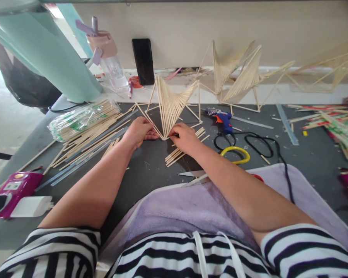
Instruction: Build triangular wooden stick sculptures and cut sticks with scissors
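Wooden stick frame point(166, 106) on counter point(150, 173), between hands. Left hand point(139, 133) grip pinches its left edge; right hand point(184, 138) grip pinches near its front corner. Best: light pressure, corner steady, joints unflexed.

Nothing can be read; green print point(80, 124) on the wrapped sticks point(97, 110) is blurred.

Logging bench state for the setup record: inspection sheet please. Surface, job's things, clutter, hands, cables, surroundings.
Surface: dark table, small scraps scattered; purple cloth on the near side.
Job's things: stick model between the hands; loose sticks at left; glue gun at right.
Clutter: scissors, partly hidden; water bottle; phone upright.
Hands: left hand and right hand at the model's near corner.
Cables: black cord, looped, crossing onto cloth.
Surroundings: wall behind; more stick structures before it.
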Demonstrator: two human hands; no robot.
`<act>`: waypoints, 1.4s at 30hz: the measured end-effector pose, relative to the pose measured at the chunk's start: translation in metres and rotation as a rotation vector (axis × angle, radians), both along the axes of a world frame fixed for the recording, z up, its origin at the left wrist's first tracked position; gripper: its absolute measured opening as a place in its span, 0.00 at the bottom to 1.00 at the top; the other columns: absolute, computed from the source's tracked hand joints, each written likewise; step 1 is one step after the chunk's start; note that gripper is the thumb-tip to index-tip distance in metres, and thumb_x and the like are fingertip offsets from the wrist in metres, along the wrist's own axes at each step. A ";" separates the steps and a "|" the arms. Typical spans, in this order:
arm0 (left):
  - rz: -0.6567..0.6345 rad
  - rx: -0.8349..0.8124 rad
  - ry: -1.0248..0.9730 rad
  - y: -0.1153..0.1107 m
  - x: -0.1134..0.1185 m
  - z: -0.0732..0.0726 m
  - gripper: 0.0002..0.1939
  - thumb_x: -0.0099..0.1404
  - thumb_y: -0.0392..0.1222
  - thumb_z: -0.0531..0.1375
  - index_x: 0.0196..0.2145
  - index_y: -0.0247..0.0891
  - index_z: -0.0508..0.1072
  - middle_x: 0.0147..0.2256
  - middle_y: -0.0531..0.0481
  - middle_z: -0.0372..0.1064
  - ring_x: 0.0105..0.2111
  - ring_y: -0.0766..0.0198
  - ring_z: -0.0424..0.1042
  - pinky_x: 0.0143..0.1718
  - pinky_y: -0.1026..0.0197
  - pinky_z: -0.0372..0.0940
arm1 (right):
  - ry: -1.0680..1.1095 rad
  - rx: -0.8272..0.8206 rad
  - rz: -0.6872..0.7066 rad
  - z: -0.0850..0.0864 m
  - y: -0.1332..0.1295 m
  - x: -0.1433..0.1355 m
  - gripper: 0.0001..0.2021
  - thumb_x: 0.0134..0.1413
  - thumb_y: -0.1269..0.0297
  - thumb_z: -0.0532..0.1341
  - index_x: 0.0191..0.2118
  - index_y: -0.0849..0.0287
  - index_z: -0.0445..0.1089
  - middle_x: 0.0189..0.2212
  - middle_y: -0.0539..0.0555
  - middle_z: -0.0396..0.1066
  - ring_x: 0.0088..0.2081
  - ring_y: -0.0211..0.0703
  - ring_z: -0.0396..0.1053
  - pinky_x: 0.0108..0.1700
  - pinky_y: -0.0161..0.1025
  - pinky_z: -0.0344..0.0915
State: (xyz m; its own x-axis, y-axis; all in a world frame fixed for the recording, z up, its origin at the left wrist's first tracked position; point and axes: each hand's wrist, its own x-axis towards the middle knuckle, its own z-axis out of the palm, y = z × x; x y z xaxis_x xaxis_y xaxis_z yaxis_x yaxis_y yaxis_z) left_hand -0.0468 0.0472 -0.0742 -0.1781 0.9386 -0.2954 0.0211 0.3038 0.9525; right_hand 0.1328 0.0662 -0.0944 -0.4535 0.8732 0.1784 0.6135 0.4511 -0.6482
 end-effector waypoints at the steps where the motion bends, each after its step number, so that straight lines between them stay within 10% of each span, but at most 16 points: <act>1: 0.001 -0.002 0.005 0.000 0.001 0.001 0.06 0.60 0.33 0.58 0.26 0.33 0.64 0.20 0.47 0.70 0.19 0.66 0.73 0.24 0.65 0.71 | -0.003 -0.001 -0.002 0.000 0.000 0.000 0.06 0.48 0.75 0.60 0.29 0.57 0.72 0.40 0.53 0.72 0.46 0.46 0.68 0.51 0.49 0.57; 42: 0.037 -0.064 0.077 0.001 0.004 0.005 0.07 0.62 0.37 0.59 0.31 0.35 0.62 0.22 0.50 0.71 0.19 0.68 0.73 0.21 0.69 0.69 | -0.050 0.035 0.016 -0.001 -0.001 0.002 0.02 0.48 0.69 0.64 0.31 0.57 0.73 0.41 0.53 0.70 0.45 0.48 0.65 0.47 0.47 0.54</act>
State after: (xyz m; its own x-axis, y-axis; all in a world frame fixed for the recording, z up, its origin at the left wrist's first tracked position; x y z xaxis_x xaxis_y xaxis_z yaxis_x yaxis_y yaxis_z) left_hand -0.0431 0.0485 -0.0696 -0.2369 0.9107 -0.3384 0.0815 0.3657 0.9272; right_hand 0.1345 0.0655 -0.0957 -0.4766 0.8593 0.1857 0.6371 0.4832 -0.6006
